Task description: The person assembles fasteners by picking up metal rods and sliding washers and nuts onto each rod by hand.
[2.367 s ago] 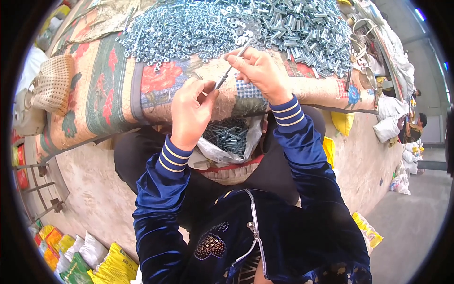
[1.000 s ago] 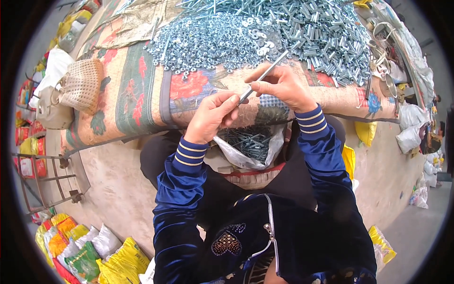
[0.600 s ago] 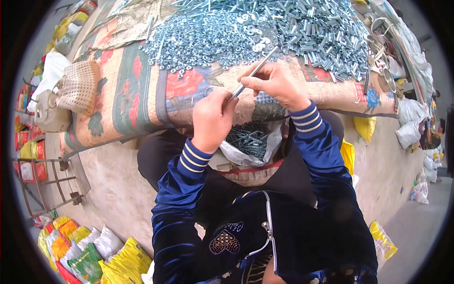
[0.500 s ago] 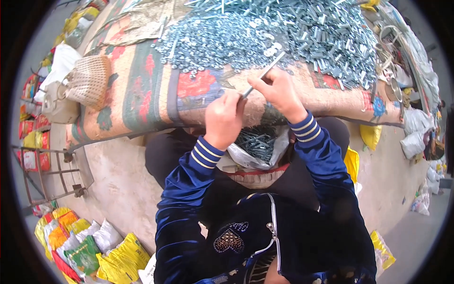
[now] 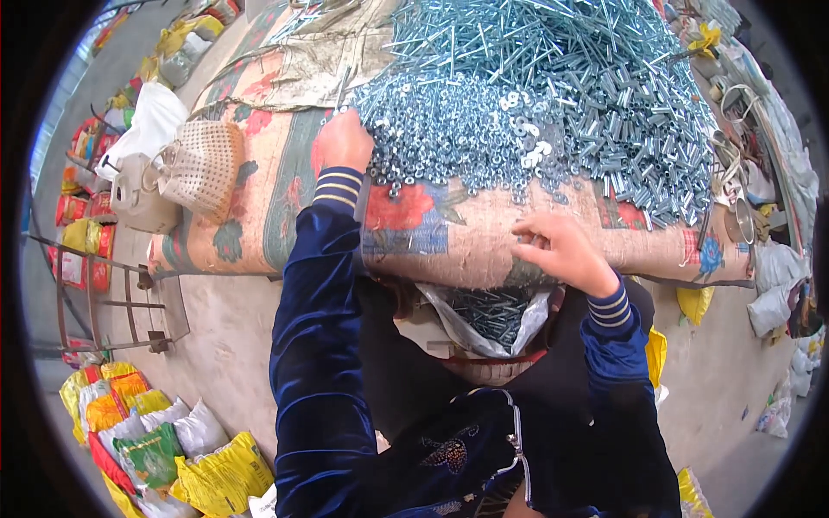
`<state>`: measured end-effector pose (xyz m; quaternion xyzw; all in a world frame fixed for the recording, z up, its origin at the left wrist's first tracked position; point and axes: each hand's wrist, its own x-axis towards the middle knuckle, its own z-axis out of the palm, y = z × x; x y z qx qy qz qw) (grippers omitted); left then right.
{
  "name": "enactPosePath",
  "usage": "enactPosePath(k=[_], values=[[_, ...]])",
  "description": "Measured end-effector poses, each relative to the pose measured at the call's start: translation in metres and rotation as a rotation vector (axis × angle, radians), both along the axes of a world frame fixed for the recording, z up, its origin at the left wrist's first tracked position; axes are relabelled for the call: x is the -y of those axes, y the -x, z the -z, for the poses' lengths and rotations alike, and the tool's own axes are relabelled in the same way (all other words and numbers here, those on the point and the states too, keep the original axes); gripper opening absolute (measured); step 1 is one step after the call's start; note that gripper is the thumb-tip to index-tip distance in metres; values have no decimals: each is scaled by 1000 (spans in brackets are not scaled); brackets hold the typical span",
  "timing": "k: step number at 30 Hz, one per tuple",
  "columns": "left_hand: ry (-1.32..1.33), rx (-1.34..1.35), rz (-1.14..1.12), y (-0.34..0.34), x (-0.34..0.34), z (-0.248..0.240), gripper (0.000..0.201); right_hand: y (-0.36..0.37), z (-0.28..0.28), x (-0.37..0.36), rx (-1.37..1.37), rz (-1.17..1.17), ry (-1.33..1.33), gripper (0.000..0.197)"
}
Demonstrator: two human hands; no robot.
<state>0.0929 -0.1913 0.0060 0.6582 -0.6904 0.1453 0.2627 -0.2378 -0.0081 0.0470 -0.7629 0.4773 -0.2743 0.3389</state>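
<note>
My left hand reaches to the left edge of a heap of small metal nuts and washers on a patterned cloth. Its fingers are curled and mostly hidden; what they hold, if anything, does not show. A thin metal rod lies just beyond its fingertips. Above the cloth's near part, my right hand is open with nothing in it, fingers loosely bent. Short metal sleeves are heaped at the right, and long thin rods behind. Below the table edge, a white plastic bag holds dark metal rods.
The patterned cloth covers the work surface. At its left stand a woven basket and a cream plastic jug. A metal frame is left of the table; filled sacks lie at lower left. More bags line the right.
My hands have parted: the left has gone forward and left to the heap's edge, the right has lowered and opened. The assembled-looking rod between them is no longer seen there. The view has shifted.
</note>
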Motion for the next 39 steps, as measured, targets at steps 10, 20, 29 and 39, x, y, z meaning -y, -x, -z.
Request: enactPosePath(k=[10,20,29,39], values=[[-177,-125,-37,-62,90,-42,14,16,-8,8,10,53,-279,21],[-470,111,-206,-38,168,1,27,24,-2,32,31,76,-318,20],[-631,-548,469,44,196,-41,22,25,10,37,2,68,-166,20],[-414,-5,144,159,184,-15,58,19,11,40,-75,68,-127,15]])
